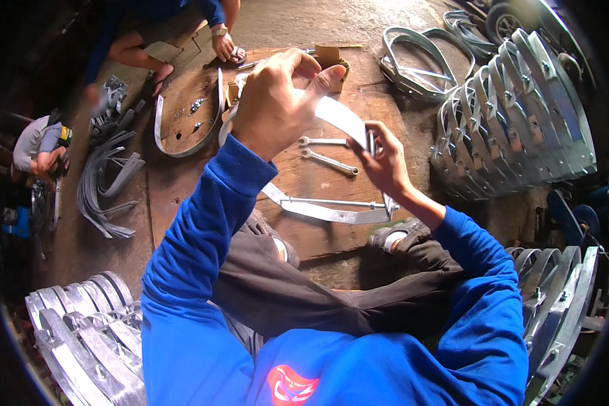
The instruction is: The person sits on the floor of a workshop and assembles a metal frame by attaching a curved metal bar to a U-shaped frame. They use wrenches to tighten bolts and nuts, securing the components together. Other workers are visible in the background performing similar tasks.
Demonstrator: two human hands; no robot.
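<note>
A bright curved metal strip spans my two hands above a wooden board. My left hand, raised over the board, has its fingers curled round the strip; part of the strip is hidden behind the hand. My right hand pinches the strip's right end between thumb and fingers. Below it are two combination wrenches, an upper wrench and a lower wrench. Closer to me rests a curved metal band, with a threaded rod running across it.
A U-shaped band and small bolts lie at left. Beyond my left hand stands a small cardboard box. Stacked metal bands rise at right. Flat strips lie on the left floor. Another person's hand is near the far edge.
</note>
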